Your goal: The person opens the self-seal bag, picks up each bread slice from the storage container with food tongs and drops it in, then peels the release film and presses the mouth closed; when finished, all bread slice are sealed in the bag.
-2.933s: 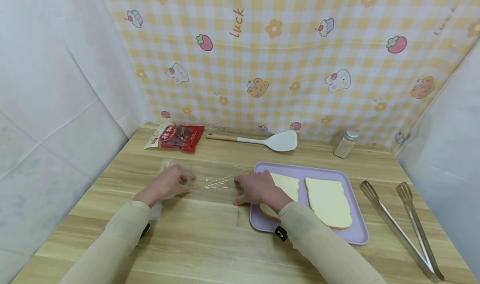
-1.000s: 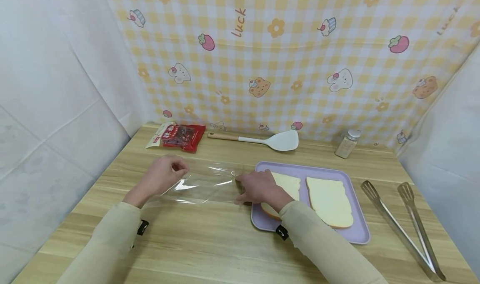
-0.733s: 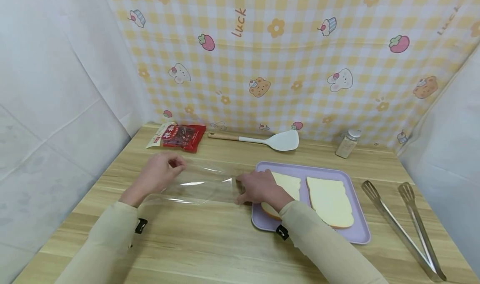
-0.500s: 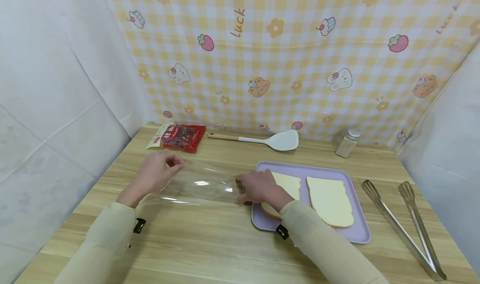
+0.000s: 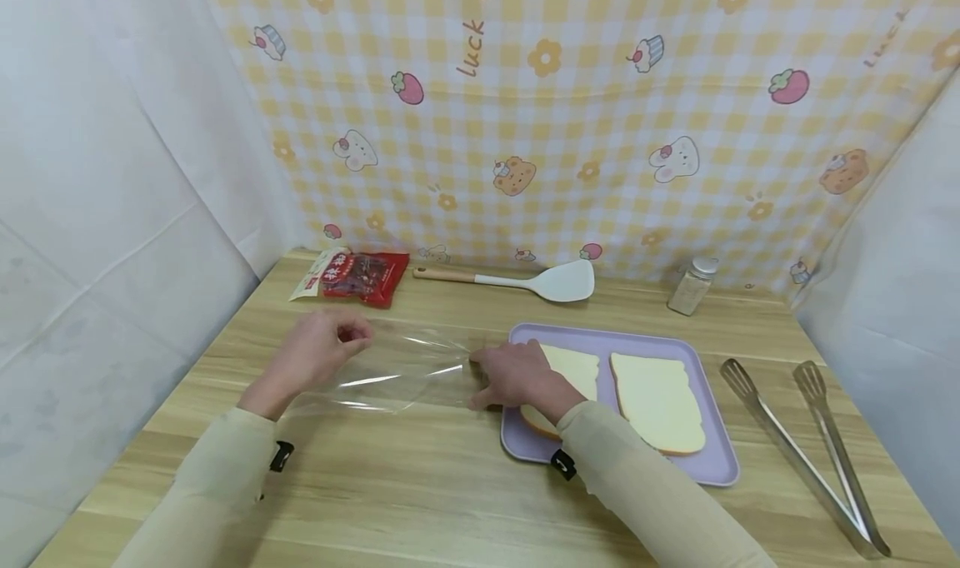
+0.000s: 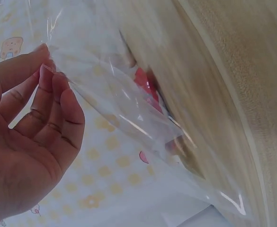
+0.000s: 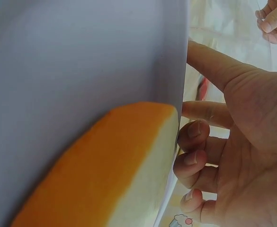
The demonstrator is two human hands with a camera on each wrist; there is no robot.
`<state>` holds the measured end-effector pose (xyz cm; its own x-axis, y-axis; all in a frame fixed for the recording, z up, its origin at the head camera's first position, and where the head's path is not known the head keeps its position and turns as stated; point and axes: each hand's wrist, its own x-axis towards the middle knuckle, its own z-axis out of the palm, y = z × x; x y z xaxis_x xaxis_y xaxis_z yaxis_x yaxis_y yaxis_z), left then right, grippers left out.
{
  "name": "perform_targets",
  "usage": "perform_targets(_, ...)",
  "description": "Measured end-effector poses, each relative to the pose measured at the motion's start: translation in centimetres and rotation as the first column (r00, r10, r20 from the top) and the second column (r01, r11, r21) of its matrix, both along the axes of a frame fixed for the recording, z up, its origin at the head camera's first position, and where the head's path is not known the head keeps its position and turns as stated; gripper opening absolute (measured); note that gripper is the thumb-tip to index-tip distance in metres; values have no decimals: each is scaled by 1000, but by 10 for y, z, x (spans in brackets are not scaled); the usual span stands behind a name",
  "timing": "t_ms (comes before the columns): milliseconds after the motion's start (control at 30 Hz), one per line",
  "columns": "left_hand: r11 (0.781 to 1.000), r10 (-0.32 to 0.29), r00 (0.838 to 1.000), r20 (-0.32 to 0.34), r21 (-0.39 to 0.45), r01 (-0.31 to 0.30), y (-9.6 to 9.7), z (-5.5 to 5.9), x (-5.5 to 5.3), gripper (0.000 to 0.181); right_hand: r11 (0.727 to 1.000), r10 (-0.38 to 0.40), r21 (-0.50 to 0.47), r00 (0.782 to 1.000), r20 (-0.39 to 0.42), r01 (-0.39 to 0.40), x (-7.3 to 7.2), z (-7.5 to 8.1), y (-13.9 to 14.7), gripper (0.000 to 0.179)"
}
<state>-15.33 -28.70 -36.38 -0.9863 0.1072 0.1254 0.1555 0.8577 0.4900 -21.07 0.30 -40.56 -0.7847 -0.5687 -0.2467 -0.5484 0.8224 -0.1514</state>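
A sheet of clear plastic film (image 5: 405,376) stretches between the two hands above the wooden tabletop, with shiny creases across it. My left hand (image 5: 307,351) pinches its far left part between thumb and fingertips; in the left wrist view the film (image 6: 138,118) hangs from that pinch. At the film's right end, my right hand (image 5: 521,376) presses with outstretched thumb and index finger, beside the left rim of a lilac tray (image 5: 720,435). The right wrist view shows its other fingers bent; the tray hides those fingertips. Two bread slices (image 5: 656,401) lie on the tray, one partly under the right hand.
A red food packet (image 5: 367,276) lies at the back left. Next to it are a white spatula (image 5: 566,283) with a wooden handle and a small seasoning jar (image 5: 692,286). Metal tongs (image 5: 795,451) lie spread on the right. A checked cloth (image 5: 525,118) hangs behind.
The left hand has moved leftward and raised the film, which lay flatter before. Over the last half second it has come slightly lower and nearer. The right hand has stayed in place.
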Motion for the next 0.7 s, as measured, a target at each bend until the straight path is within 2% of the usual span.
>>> perform_targets(300,1000,-9,999,49,3,9,2,-3,0,12,1000,8,5,1000,-13,-8,0,-1,0,63)
perform_targets(467,1000,-24,999,38,1,24,3,-6,0,14,1000,2,0,1000,-16,-2,1,-1,0,48)
perform_targets(700,1000,-15,1000,12,-8,15,3,-9,0,15,1000,2,-3,1000,-26,-2,1,-1,1,44)
